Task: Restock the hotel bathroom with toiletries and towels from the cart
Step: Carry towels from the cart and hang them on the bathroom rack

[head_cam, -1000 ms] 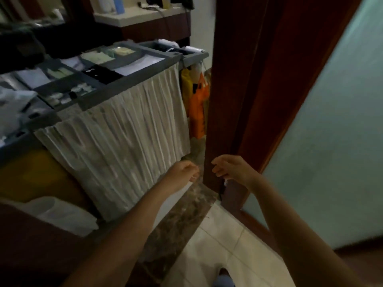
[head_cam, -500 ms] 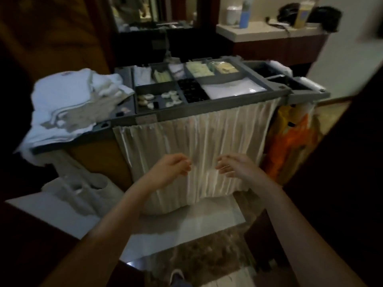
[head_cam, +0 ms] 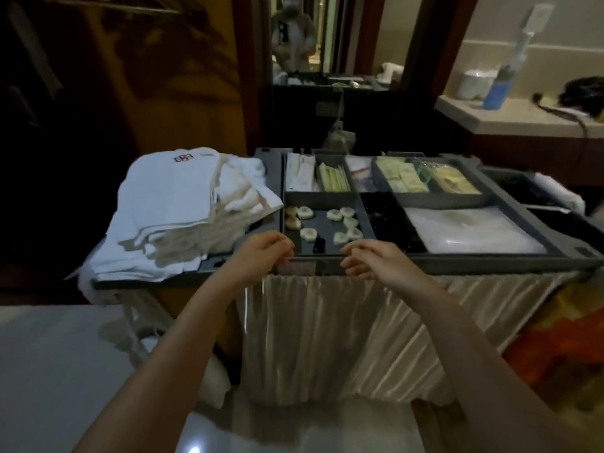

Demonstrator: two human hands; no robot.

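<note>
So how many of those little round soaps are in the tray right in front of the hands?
About 10 in that tray compartment: three at left, two at the back, three at right, two in front. Blur makes it uncertain.

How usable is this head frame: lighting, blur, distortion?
Head view: dim overall, with the left background nearly black; the towels and the soaps in the tray stay readable. Wide-angle bending shows at the cart edge. The right hand and left hand look slightly soft. A bright glare spot sits on the floor.

Hotel room: housekeeping cart (head_cam: 425, 259), towels (head_cam: 170, 204)
</note>
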